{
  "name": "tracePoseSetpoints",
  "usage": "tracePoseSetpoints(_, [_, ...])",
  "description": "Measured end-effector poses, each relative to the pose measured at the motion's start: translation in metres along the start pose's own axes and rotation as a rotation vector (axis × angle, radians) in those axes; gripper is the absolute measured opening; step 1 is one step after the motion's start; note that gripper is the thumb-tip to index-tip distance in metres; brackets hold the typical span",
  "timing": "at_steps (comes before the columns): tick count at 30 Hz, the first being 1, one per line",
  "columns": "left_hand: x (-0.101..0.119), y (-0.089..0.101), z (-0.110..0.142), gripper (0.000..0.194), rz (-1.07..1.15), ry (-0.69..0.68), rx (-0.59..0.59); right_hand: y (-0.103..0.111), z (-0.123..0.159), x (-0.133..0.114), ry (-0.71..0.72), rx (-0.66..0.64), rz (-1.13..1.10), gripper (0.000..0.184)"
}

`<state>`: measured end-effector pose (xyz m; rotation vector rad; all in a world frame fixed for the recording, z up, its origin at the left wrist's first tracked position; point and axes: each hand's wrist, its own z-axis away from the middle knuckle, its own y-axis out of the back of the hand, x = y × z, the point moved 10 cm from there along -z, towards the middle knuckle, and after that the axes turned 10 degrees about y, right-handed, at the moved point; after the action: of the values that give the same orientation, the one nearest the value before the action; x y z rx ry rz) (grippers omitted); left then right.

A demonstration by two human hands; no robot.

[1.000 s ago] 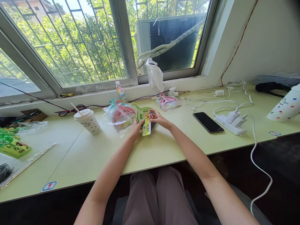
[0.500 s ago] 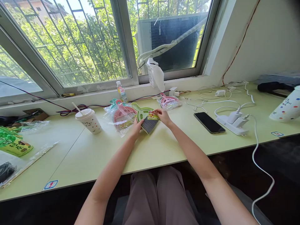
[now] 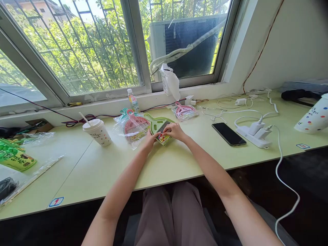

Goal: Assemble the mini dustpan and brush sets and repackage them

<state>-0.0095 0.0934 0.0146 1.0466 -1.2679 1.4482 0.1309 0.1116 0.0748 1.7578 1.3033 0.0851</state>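
Note:
A green mini dustpan and brush set [image 3: 155, 123] is tilted above the table, dark bristles showing. My left hand [image 3: 149, 140] is closed round its left edge. My right hand [image 3: 176, 132] pinches a colourful printed label card [image 3: 163, 138], which lies over the lower end of the bristles. Whether the card touches the bristles I cannot tell. Just left of the set, a pink dustpan and brush [image 3: 135, 124] lies in clear plastic wrapping, with a teal one [image 3: 125, 112] partly hidden behind it. Another pink wrapped set [image 3: 185, 110] lies farther back to the right.
A paper cup with a straw [image 3: 96, 132] stands left of my arms. On the right are a black phone [image 3: 229, 134], a white power strip [image 3: 252, 136] with cables, and another dotted cup [image 3: 313, 116]. A bottle [image 3: 132, 100] stands by the window ledge.
My right hand has moved slightly left and down with the label card, from the upper bristles to their lower end. My left hand keeps its hold on the green set.

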Motion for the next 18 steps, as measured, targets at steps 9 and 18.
tracePoseSetpoints(9, [0.002, 0.005, -0.003, 0.076, 0.028, -0.028, 0.018, 0.012, 0.003, 0.000, -0.017, 0.086, 0.096, 0.019])
tracePoseSetpoints(18, [0.002, 0.009, -0.007, 0.070, 0.055, 0.002, 0.038, 0.019, 0.003, 0.011, -0.068, 0.084, -0.152, 0.035])
